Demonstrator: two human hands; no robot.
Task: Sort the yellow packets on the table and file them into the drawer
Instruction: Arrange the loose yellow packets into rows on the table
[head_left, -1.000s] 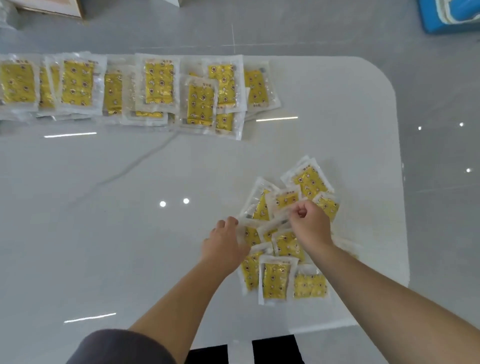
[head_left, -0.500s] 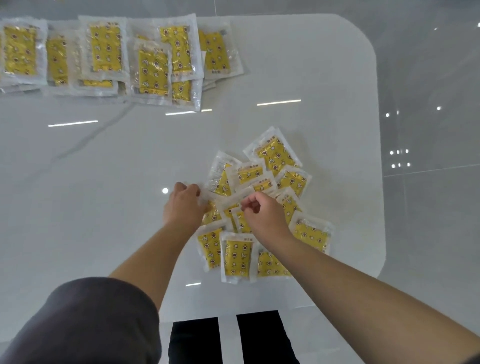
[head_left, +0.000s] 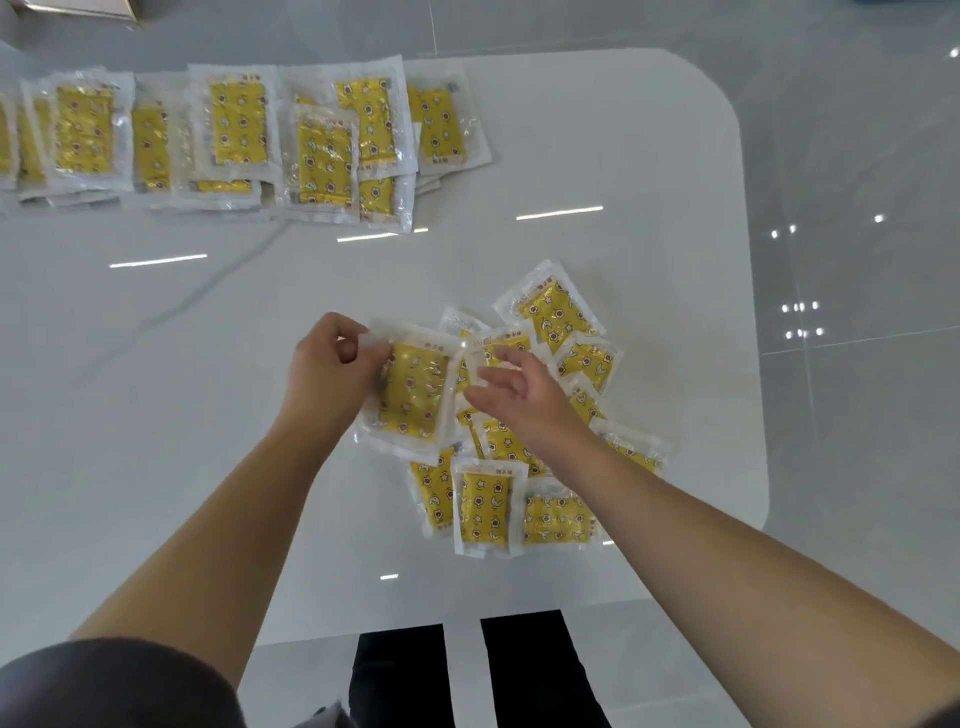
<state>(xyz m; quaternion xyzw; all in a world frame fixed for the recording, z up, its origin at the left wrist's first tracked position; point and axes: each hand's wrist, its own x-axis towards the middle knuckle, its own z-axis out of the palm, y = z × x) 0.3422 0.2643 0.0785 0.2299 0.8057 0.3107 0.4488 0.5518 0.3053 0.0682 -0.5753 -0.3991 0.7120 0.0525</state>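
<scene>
A loose heap of several small yellow packets (head_left: 556, 322) in clear wrappers lies on the white table (head_left: 156, 415) near its right edge. My left hand (head_left: 327, 369) pinches the top left corner of one yellow packet (head_left: 415, 395), lifted over the heap's left side. My right hand (head_left: 519, 400) hovers over the heap with its fingers loosely spread, fingertips at the right edge of the held packet. A row of several larger yellow packets (head_left: 239, 124) lies overlapped along the far side of the table. No drawer is in view.
The table's rounded right corner (head_left: 727, 119) and near edge (head_left: 467, 618) border a glossy grey tiled floor (head_left: 857, 364). My dark trousers (head_left: 467, 675) show below the near edge. A cardboard edge (head_left: 78, 8) sits at the top left.
My left hand has taken a packet by its corner and lifted it off the heap. My right hand has let go and spread its fingers. The camera view has shifted slightly.
</scene>
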